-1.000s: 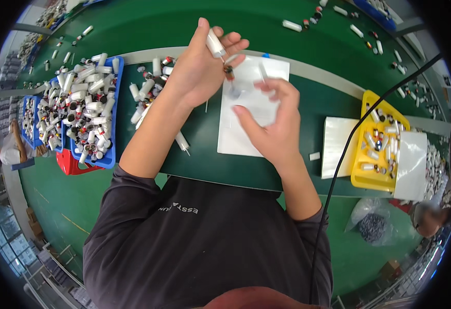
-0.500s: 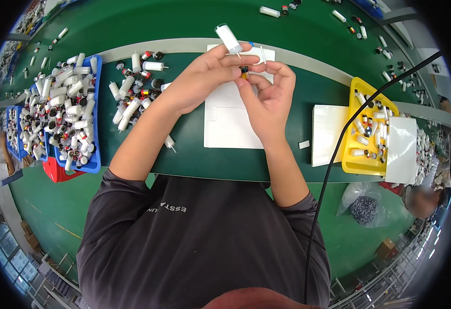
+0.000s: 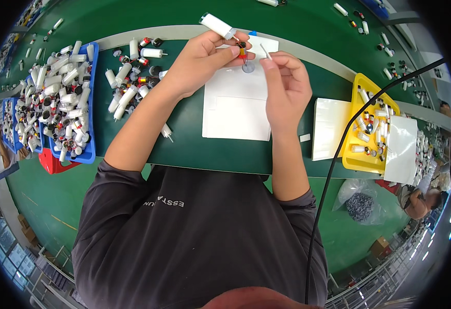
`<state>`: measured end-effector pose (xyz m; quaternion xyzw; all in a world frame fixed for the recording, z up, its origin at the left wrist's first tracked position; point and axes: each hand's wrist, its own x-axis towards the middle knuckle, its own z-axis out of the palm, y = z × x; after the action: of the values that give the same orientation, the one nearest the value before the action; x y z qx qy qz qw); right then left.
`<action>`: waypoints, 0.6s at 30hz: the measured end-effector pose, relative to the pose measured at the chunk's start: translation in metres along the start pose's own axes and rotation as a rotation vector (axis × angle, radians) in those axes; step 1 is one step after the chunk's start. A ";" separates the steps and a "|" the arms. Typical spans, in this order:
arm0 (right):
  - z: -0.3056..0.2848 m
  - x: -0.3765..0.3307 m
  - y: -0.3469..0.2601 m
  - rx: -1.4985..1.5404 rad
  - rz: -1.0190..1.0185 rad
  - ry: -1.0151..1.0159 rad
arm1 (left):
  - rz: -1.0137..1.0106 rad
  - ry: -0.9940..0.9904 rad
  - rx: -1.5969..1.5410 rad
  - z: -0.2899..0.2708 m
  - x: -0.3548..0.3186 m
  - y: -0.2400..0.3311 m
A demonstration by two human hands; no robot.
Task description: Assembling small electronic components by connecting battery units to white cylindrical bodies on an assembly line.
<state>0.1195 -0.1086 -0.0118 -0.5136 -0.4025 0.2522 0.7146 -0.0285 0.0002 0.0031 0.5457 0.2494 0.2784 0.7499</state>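
Note:
My left hand [image 3: 192,67] is closed on a white cylinder [image 3: 217,26] with a clear end rim, which tilts up and left beyond the fingers. Between its thumb and fingers there is also a small black, yellow and red part [image 3: 242,50]. Just below that part shows a small clear disc [image 3: 248,67]; whether it is attached cannot be made out. Apart from it on the right, my right hand [image 3: 290,87] pinches a thin white stick [image 3: 264,51] between thumb and fingers. Both hands are above white sheets [image 3: 236,123] on the green table.
Loose white cylinders and small motor-like parts [image 3: 127,95] lie left of my forearm. Beyond them stands a heaped blue tray [image 3: 94,103]. At the right are a white stack [image 3: 328,129], a yellow tray [image 3: 359,164] and a black cable [image 3: 357,114] crossing the view.
My right hand has drawn away to the right from my left hand, with the stick in its fingers. The white cylinder tilts further left, and the clear disc has come into sight.

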 end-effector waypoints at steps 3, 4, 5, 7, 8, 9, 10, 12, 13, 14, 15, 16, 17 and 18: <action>-0.003 0.003 -0.011 0.116 0.166 -0.013 | 0.011 -0.017 0.062 0.000 0.000 -0.003; -0.005 0.004 -0.009 0.163 0.196 -0.041 | 0.018 -0.027 0.078 0.000 0.000 -0.004; -0.007 0.005 -0.009 0.209 0.226 -0.069 | 0.025 -0.037 0.095 0.001 0.000 -0.005; -0.007 0.007 -0.009 0.279 0.285 -0.112 | 0.026 -0.045 0.102 0.003 -0.001 -0.004; -0.006 0.007 -0.009 0.298 0.315 -0.127 | 0.027 -0.048 0.106 0.004 -0.002 -0.004; -0.004 0.008 -0.008 0.318 0.341 -0.143 | 0.028 -0.056 0.113 0.003 -0.002 -0.004; -0.004 0.008 -0.008 0.301 0.353 -0.134 | 0.030 -0.064 0.119 0.003 -0.003 -0.003; -0.002 0.009 -0.008 0.268 0.377 -0.120 | 0.036 -0.076 0.111 0.003 -0.003 -0.003; -0.002 0.008 -0.007 0.241 0.370 -0.121 | 0.041 -0.081 0.097 0.002 -0.003 -0.006; -0.002 0.007 -0.005 0.213 0.364 -0.123 | 0.047 -0.086 0.083 0.002 -0.003 -0.007; -0.002 0.006 -0.004 0.186 0.359 -0.123 | 0.040 -0.082 0.095 0.003 -0.003 -0.006; 0.000 0.005 -0.004 0.173 0.351 -0.113 | 0.034 -0.079 0.107 0.004 -0.003 -0.004; 0.002 0.004 -0.004 0.161 0.343 -0.102 | 0.027 -0.077 0.119 0.004 -0.004 -0.003; 0.003 0.004 -0.005 0.146 0.334 -0.090 | 0.034 -0.069 0.118 0.005 -0.004 -0.003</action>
<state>0.1184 -0.1054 -0.0058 -0.5085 -0.3237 0.4186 0.6793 -0.0274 -0.0066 0.0017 0.6022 0.2303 0.2570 0.7199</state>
